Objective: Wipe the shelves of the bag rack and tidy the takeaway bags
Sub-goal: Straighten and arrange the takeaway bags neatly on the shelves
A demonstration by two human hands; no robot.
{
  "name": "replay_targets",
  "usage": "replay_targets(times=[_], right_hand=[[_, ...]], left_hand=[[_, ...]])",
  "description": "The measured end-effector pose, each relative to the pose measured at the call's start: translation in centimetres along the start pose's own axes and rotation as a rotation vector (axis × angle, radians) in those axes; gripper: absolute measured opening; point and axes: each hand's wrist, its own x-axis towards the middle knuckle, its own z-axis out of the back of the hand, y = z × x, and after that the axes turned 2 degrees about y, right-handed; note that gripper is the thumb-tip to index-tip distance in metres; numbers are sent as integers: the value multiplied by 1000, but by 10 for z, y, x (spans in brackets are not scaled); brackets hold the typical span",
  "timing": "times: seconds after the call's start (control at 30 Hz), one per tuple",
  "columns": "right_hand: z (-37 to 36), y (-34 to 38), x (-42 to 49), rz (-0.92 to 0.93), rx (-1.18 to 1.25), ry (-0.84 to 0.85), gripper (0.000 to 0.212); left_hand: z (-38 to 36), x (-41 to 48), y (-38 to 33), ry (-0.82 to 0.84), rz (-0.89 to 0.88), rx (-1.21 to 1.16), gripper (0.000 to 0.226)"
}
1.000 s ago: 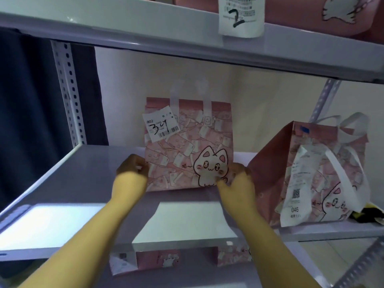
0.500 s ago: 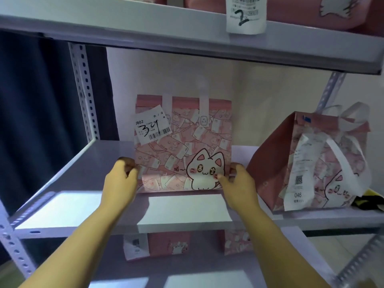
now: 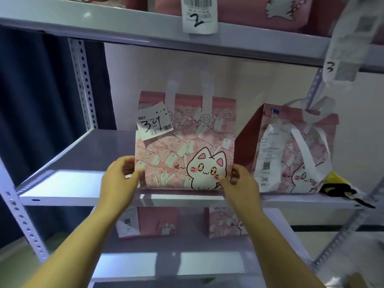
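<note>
A pink takeaway bag point(image 3: 185, 142) with a white cat print and a receipt marked 34 stands upright near the front of the middle shelf point(image 3: 68, 183). My left hand point(image 3: 121, 175) grips its lower left edge and my right hand point(image 3: 241, 181) grips its lower right edge. A second pink bag point(image 3: 288, 146), tagged 046 with a long receipt and white handles, stands on the same shelf to the right, close beside the first.
The upper shelf point(image 3: 145, 23) carries more pink bags and hanging tags numbered 2 point(image 3: 198, 15) and 3 point(image 3: 345, 44). Two pink bags point(image 3: 158, 223) sit on the lower shelf. A yellow and black object point(image 3: 340, 187) lies at the far right. Perforated posts point(image 3: 83, 84) frame the rack.
The bag held by both hands has slid forward toward the shelf's front edge. My view has shifted so the bag sits more to the centre.
</note>
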Motion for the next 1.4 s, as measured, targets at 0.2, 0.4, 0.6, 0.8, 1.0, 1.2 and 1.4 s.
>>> replay_targets(times=[0.2,0.4,0.6,0.8,1.0,1.2,1.4], right_hand=[[16,-4,-7,-8,-29,82,34],[27,-5,-12,10,-59,171,44],[43,-9,-30,44,92,115,28],[58,-20,-47,81,135,113,18],[60,-35,-75,66,98,189,8],[49,-47,-113,22,53,272,6],[30,-65,-163,-91,21,335,8]], left_hand=[[-7,-21,-13,18,86,-50,29],[-11,-37,-22,30,99,-28,39],[-8,-54,-26,5,122,35,44],[-6,-93,-28,20,135,37,33],[-2,-128,-22,85,145,-1,23],[-3,-164,-4,208,221,-31,19],[9,-207,25,326,283,-35,18]])
